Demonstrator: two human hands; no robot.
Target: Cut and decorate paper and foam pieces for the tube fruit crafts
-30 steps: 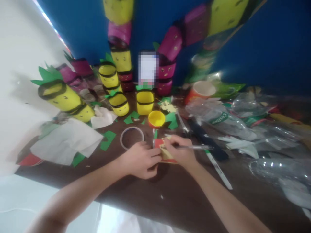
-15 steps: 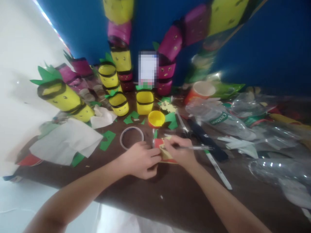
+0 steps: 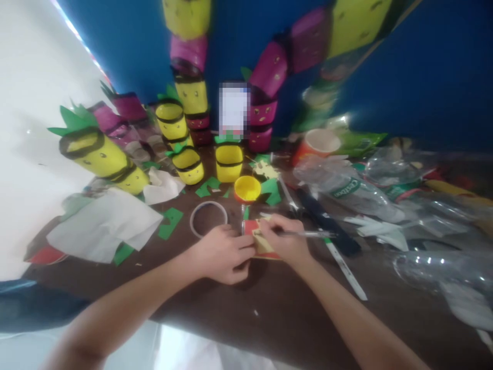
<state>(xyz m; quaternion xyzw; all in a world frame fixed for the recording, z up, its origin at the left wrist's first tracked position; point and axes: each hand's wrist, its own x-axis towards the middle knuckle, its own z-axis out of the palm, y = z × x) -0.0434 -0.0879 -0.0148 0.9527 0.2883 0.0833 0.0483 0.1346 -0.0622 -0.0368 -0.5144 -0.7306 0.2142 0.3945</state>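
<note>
The red-and-yellow card [image 3: 265,247] is touched at its left side by the bent fingers of the left hand [image 3: 227,255]; whether it is pinched cannot be told. Over it, the pen [image 3: 310,234] is gripped by the closed fingers of the right hand [image 3: 287,241], its long axis nearly crosswise, rear end pointed right. Beyond are seen the tape ring [image 3: 191,218], then the yellow cup [image 3: 247,189].

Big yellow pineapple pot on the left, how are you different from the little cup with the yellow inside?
The big yellow pineapple pot looks much taller, while the little cup is short. The pot has pointy green leaves and black bands, but I see none on the cup. The pot is yellow outside; the cup is orange-red outside. Both are open on top.
</note>
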